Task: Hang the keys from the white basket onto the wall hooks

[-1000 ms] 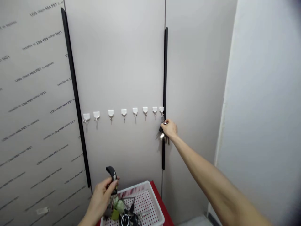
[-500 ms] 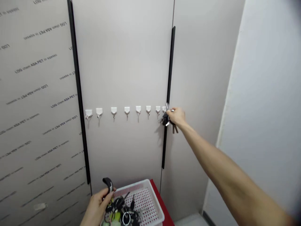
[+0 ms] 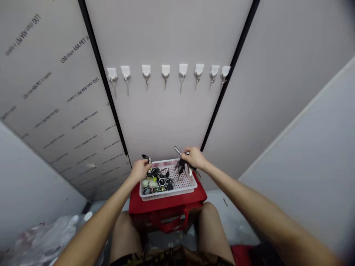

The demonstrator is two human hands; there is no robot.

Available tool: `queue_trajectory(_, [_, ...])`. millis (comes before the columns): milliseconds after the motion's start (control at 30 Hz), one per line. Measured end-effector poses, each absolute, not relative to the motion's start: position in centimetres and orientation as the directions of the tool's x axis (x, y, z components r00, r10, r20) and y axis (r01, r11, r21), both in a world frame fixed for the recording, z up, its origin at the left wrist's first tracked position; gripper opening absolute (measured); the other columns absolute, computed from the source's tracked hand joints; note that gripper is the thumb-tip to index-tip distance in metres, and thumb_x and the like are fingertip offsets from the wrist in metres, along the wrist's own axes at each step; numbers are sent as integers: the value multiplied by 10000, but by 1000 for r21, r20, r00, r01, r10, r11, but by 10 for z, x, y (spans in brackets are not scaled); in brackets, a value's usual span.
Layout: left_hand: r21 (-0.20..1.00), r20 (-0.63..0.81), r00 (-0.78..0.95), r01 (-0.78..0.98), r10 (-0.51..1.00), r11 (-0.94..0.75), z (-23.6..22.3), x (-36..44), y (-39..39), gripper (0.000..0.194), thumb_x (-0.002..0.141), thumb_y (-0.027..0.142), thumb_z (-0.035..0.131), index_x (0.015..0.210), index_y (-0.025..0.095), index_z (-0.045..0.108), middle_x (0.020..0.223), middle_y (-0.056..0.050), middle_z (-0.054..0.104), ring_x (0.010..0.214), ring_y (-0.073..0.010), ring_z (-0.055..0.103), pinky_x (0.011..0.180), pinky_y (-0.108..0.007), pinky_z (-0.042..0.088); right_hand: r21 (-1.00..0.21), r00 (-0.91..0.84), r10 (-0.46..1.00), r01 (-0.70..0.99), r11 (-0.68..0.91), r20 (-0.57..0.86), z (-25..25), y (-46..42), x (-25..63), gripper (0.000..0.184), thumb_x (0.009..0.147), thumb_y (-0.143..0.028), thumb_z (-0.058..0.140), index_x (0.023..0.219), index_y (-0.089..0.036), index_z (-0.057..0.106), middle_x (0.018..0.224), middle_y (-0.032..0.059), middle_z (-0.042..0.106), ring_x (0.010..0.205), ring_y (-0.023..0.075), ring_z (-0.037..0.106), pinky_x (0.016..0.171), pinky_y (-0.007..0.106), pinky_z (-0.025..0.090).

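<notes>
Head view: what has the right hand (image 3: 193,158) got?

It pinches a bunch of keys (image 3: 182,164) between thumb and fingers, with a silver piece (image 3: 177,150) poking out toward the far left. The bunch hangs over the far right part of a white basket (image 3: 169,193); whether the lowest keys touch it, one cannot tell.

And the left hand (image 3: 141,169)?

Closed on a black strap (image 3: 146,157), at the basket's far left corner. What hangs below the strap is hard to make out.

What lies in the basket?

A jumble of keys and fobs (image 3: 156,172) in the left part, with a silver ring (image 3: 162,182) on top and pale green pieces (image 3: 149,183) at the left. The right part shows its perforated floor.

What is it standing on?

A red bag (image 3: 166,204), between the person's knees, its handle (image 3: 169,224) on the near side.

Anything on the far side?

Eight white hooks (image 3: 165,70) run in a row across a pale panel (image 3: 163,114), between two long black strips (image 3: 108,92). The rightmost hook sits right against the right strip.
</notes>
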State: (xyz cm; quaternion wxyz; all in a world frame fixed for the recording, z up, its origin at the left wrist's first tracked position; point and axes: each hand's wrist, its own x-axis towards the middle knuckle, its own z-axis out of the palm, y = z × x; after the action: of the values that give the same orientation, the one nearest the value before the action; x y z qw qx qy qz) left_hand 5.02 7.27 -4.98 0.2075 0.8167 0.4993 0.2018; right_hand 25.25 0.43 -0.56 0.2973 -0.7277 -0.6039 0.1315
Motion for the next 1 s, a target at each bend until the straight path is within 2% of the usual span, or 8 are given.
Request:
queue_trajectory(267, [302, -12, 401, 875, 916, -379, -63, 50, 78, 264, 649, 360, 388, 684, 164, 562, 706, -69, 588, 642, -138, 505, 522, -201, 312, -644, 131, 988, 764, -49, 80, -73, 21, 246, 72, 507, -219, 489, 491, -153, 513, 407, -36, 398, 419, 70, 335, 429, 195, 248])
queue_trajectory(500, [138, -44, 340, 933, 939, -331, -53, 56, 80, 289, 611, 396, 432, 695, 158, 572, 761, -111, 589, 718, -193, 524, 567, -244, 356, -770, 45, 995, 637, 37, 84, -61, 24, 251, 243, 591, -382, 452, 552, -150, 512, 535, -7, 500, 531, 102, 426, 527, 222, 309])
queue_trajectory(567, [226, 33, 331, 917, 943, -330, -38, 63, 82, 282, 601, 399, 445, 655, 153, 571, 737, -108, 590, 707, -190, 522, 567, -245, 355, -799, 73, 993, 600, 34, 97, -45, 29, 254, 329, 643, -430, 366, 532, -143, 482, 520, 4, 492, 512, 99, 431, 511, 224, 318])
queue_trajectory(633, [483, 92, 355, 801, 930, -353, -14, 75, 84, 326, 619, 437, 406, 602, 145, 549, 653, -79, 585, 620, -149, 517, 527, -224, 350, -861, 110, 989, 508, 28, 96, -22, 36, 253, 431, 683, -486, 237, 507, -144, 432, 501, 16, 480, 467, 87, 432, 470, 219, 327])
queue_trajectory(700, [796, 84, 404, 523, 911, -305, 18, 92, 83, 439, 652, 505, 289, 528, 137, 492, 497, -34, 529, 451, -88, 459, 431, -192, 315, -956, 108, 991, 289, 49, 84, 8, 42, 248, 500, 687, -535, 115, 459, -160, 354, 422, -2, 423, 372, 65, 383, 398, 205, 304])
queue_trajectory(767, [964, 50, 489, 203, 871, -169, 52, 110, 81, 532, 659, 559, 148, 453, 143, 407, 362, 11, 406, 315, -48, 338, 345, -172, 234, -995, 47, 993, 9, 104, 104, 42, 45, 242, 519, 661, -582, 68, 414, -171, 266, 336, -41, 316, 287, 43, 278, 334, 188, 239])
queue_trajectory(867, [996, 85, 641, -58, 763, -62, 94, 129, 73, 567, 637, 597, 68, 394, 153, 324, 292, 36, 285, 253, -27, 218, 308, -165, 135, -956, -64, 975, -217, 196, 214, 85, 43, 235, 533, 633, -621, 58, 391, -171, 211, 296, -63, 231, 255, 27, 175, 303, 174, 156])
queue_trajectory(1000, [994, 92, 702, -106, 706, -24, 110, 136, 67, 564, 620, 620, 73, 364, 160, 275, 271, 39, 240, 241, -22, 159, 305, -168, 74, -947, -127, 963, -251, 200, 237, 106, 36, 238, 547, 615, -641, 53, 381, -170, 204, 288, -61, 226, 252, 23, 151, 300, 169, 119])
